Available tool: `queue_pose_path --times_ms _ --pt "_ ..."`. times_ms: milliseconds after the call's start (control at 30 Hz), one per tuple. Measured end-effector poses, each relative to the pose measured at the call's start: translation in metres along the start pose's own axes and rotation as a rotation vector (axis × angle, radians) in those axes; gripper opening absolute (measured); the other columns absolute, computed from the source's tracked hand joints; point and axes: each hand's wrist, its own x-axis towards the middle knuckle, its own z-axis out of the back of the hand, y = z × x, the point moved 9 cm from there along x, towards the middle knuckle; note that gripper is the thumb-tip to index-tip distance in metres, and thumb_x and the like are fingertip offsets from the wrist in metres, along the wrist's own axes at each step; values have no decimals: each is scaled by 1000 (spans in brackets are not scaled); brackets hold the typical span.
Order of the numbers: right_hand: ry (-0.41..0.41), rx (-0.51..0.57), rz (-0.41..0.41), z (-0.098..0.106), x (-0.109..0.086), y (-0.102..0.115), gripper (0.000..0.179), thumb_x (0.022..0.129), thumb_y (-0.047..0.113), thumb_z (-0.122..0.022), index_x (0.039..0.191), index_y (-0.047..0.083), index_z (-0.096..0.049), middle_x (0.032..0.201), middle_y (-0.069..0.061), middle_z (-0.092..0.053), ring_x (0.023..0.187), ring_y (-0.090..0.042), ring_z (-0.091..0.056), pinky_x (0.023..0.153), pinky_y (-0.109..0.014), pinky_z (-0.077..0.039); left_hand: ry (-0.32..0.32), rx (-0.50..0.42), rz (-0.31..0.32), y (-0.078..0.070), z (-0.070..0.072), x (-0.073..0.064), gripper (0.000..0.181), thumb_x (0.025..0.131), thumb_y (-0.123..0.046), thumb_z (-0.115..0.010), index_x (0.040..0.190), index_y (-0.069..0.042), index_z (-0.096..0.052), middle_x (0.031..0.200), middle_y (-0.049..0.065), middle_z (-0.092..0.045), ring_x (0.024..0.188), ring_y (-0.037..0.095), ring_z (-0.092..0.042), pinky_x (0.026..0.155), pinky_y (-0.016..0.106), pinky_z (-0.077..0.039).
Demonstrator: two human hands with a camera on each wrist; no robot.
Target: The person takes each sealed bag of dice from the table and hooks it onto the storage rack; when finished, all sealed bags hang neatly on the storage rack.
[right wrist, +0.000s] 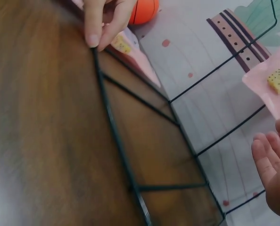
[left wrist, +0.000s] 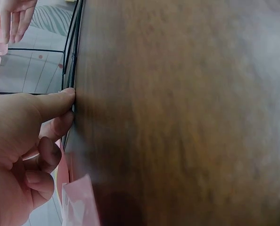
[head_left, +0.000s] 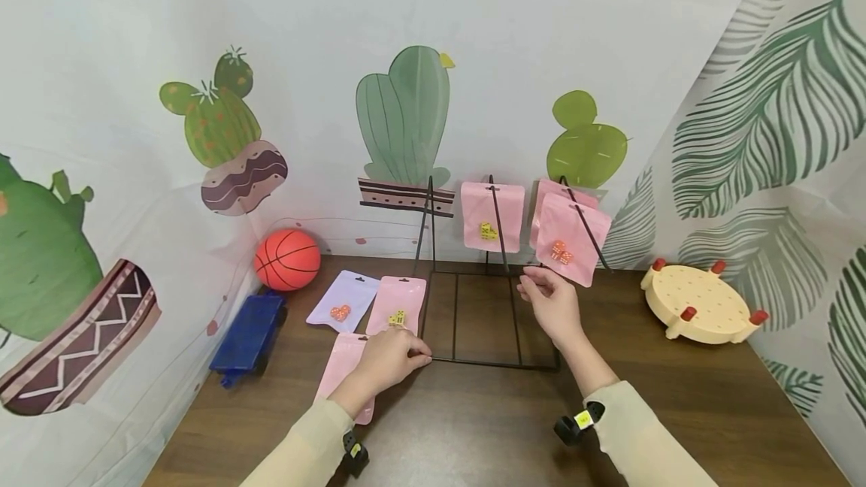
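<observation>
A black wire display rack (head_left: 494,364) stands on the table. My left hand (head_left: 391,358) pinches the front left corner of its base between thumb and finger, as the left wrist view also shows. My right hand (head_left: 555,307) is raised below the hanging bags, its fingers loosely bent and holding nothing. A pink pouch with yellow dice (head_left: 492,209) hangs from the middle hook. On the right hook hang two pink pouches, the front pouch (head_left: 573,231) with orange dice and another behind it. The left hook (head_left: 424,220) is bare.
Left of the rack lie a lavender pouch (head_left: 352,293), a pink pouch (head_left: 401,293) and a second pink pouch (head_left: 343,359) partly under my left forearm. Farther left are an orange ball (head_left: 287,259) and a blue toy cart (head_left: 247,333). A cream round stool (head_left: 697,299) lies legs-up at right.
</observation>
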Motion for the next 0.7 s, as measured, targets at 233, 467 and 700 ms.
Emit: queue_pose_path --times_ms 233,467,700 --pt "102 -116 84 11 -24 -4 23 101 9 -69 121 -2 -71 103 -20 -73 82 -21 -72 67 -30 -59 -6 33 6 -1 1 -1 6 89 -31 -84 90 -25 -84 88 -13 -75 87 11 -70 70 37 -55" --pt "185 -347 174 28 -49 -15 21 97 17 -76 117 11 -74 91 1 -68 78 -10 -63 69 -23 -50 -22 90 89 3 7 -10 23 86 -40 -85 103 -24 -81 82 -13 -64 74 7 -62 57 30 -47" --pt "317 -505 201 35 -70 -29 34 91 27 -83 118 9 -73 83 7 -56 69 -8 -53 60 -26 -45 -143 170 227 15 37 -39 50 81 -50 -85 120 -19 -75 114 3 -68 102 26 -65 73 45 -55"
